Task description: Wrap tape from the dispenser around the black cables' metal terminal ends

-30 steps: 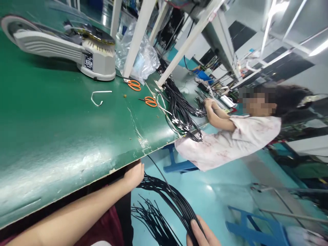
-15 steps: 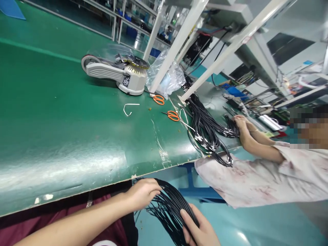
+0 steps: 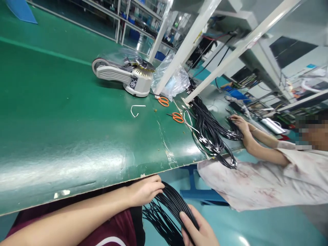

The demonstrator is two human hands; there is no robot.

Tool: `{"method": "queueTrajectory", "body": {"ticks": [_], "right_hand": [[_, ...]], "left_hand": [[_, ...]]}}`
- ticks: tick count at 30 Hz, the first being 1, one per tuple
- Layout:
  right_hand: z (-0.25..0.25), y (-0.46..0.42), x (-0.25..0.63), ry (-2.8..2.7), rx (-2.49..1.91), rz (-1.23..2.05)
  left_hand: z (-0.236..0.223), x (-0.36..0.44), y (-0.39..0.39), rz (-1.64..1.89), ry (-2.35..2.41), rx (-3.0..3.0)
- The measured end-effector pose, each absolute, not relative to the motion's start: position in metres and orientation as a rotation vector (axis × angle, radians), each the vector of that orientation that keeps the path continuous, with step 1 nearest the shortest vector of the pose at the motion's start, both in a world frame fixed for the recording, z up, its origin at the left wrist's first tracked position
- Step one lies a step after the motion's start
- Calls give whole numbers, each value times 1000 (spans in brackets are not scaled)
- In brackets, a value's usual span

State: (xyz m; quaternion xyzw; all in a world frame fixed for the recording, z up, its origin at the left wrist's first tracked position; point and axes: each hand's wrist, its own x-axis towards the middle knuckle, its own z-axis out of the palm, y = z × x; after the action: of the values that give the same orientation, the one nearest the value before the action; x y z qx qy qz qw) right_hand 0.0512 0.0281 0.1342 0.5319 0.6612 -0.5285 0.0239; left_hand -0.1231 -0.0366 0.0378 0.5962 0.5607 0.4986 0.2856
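A bundle of thin black cables (image 3: 176,202) hangs in front of the table's edge, arching between my two hands. My left hand (image 3: 147,190) is closed around its upper end, just below the tabletop. Lower and to the right, my right hand (image 3: 197,225) grips the bundle with the thumb on top and the fingers beneath. Loose cable ends droop below the arch, over the floor. Part of the bundle under my left hand is hidden.
On the green table (image 3: 77,136) stand a grey tape dispenser (image 3: 138,80), two orange-handled scissors (image 3: 177,117), a bent white strip (image 3: 135,111) and a heap of black cables (image 3: 208,119). White posts (image 3: 189,48) rise behind. At right, a co-worker's hands (image 3: 243,128) touch cables.
The view has shifted slightly, so the table things appear a little farther right. Both my hands keep hold of the cable bundle. The co-worker's hand has opened somewhat over the cables.
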Motion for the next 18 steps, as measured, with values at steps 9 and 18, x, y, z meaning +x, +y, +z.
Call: {"method": "queueTrajectory", "body": {"ticks": [9, 18], "right_hand": [[143, 25, 62, 1994, 1604, -1714], [136, 18, 65, 1958, 1661, -1665]], "left_hand": [[36, -126, -46, 1381, 1437, 1709], [33, -116, -49, 1446, 1453, 1563]]}}
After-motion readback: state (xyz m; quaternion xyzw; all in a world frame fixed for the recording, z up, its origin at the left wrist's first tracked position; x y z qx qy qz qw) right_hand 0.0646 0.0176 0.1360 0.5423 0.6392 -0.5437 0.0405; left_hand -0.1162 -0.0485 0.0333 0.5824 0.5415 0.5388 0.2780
